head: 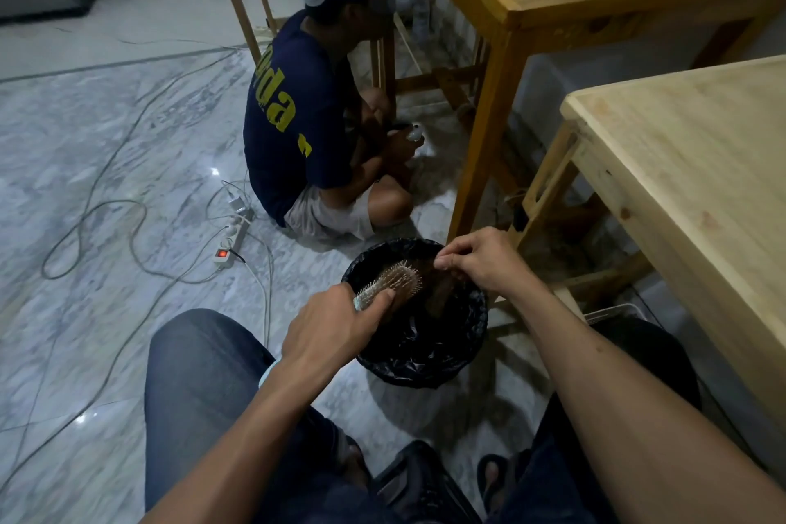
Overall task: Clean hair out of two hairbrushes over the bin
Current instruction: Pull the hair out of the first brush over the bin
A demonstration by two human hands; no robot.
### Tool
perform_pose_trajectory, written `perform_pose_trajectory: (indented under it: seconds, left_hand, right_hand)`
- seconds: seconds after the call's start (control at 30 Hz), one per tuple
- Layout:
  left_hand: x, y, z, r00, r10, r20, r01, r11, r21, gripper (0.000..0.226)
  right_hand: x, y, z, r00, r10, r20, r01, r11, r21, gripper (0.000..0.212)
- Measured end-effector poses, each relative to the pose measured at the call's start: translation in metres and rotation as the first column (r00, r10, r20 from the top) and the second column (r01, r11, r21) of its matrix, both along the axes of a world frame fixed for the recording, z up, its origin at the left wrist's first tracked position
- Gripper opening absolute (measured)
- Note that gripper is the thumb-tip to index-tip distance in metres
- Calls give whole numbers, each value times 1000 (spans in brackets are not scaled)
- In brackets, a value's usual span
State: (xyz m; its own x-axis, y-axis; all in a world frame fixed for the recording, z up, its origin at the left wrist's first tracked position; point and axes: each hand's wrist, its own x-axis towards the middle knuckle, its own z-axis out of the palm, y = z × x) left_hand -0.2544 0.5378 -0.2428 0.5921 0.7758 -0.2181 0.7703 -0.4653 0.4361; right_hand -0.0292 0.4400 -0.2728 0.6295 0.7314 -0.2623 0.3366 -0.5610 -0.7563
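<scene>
Bristly oval hairbrush (391, 279) gripped by left hand (336, 325); right hand (480, 260) pinches hair over black-lined bin (425, 357).

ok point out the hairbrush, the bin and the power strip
hairbrush (393, 280), head view, on the bristle pad
bin (425, 362), head view, on the near rim of the black liner
power strip (233, 238), head view, on its white body

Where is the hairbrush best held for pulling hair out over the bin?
By the handle end, from the left, as the left hand does now. The hairbrush lies bristles up, head over the black-lined bin, so this leaves the bristles open to the right hand, pinching above the bin.
</scene>
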Motion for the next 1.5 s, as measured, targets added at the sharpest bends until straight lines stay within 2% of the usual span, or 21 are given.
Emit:
perform_pose_trajectory:
  seconds: [0.1,0.23,0.3,0.33,0.4,0.47,0.57,0.63,0.73,0.8,0.87,1.07,1.27,1.33,1.4,1.43,1.5]
  left_hand:
    - [-4,6,4,1000,12,4,-12,1000,13,64]
    - [-8,6,5,1000,13,-14,-13,1000,0,64]
    - [-1,5,5,1000,24,-3,-24,1000,18,61]
    - [2,5,6,1000,30,-7,-29,999,29,61]
    - [6,6,8,999,38,-18,-37,998,41,61]
    - [11,6,9,999,32,-25,-31,998,48,60]
    - [18,2,11,1000,8,-7,-7,999,53,55]
    - [19,1,12,1000,8,-1,-8,999,52,55]
    - [12,5,14,1000,18,2,-19,998,59,59]
    - [4,7,17,1000,10,9,-10,999,54,63]
    - [-5,7,17,1000,-14,13,13,999,40,67]
    - [-21,23,19,999,-22,32,21,1000,10,73]
    - [-15,29,24,998,-29,54,26,997,67,70]
    - [-10,27,23,998,-6,55,1,996,88,66]
    - [-8,28,21,996,38,74,-42,998,52,65]
    - [-7,28,21,995,53,79,-55,998,25,65]
    - [-5,25,20,995,55,78,-53,998,-29,64]
  right_hand:
    - [18,-2,-3,982,-180,-53,180,984,-17,10]
    - [18,0,-6,973,-218,73,221,974,-51,16]
    - [12,2,-5,975,-211,70,214,976,-38,15]
    - [9,3,-1,984,-180,14,181,982,-59,16]
    - [3,0,6,991,-62,-119,52,995,-91,34]
    - [-1,-2,14,974,26,-226,-33,999,-27,56]
    - [-6,-4,15,914,171,-368,-158,985,65,69]
    - [-11,-6,12,881,226,-415,-225,973,52,57]
    - [-16,-10,7,946,155,-286,-151,988,37,16]
    - [-10,-15,4,956,88,-280,-75,995,58,10]
    - [-3,-21,4,941,88,-326,-77,996,48,8]
    - [17,-34,8,940,0,-343,6,1000,16,13]
    - [9,-13,2,960,-201,-192,206,979,1,16]
    - [0,-6,10,976,-123,-178,112,991,-68,25]
    - [-5,-2,21,968,21,-250,-51,992,-114,51]
    - [-6,-1,26,952,58,-300,-91,991,-95,61]
    - [-7,0,31,917,85,-390,-89,996,8,64]
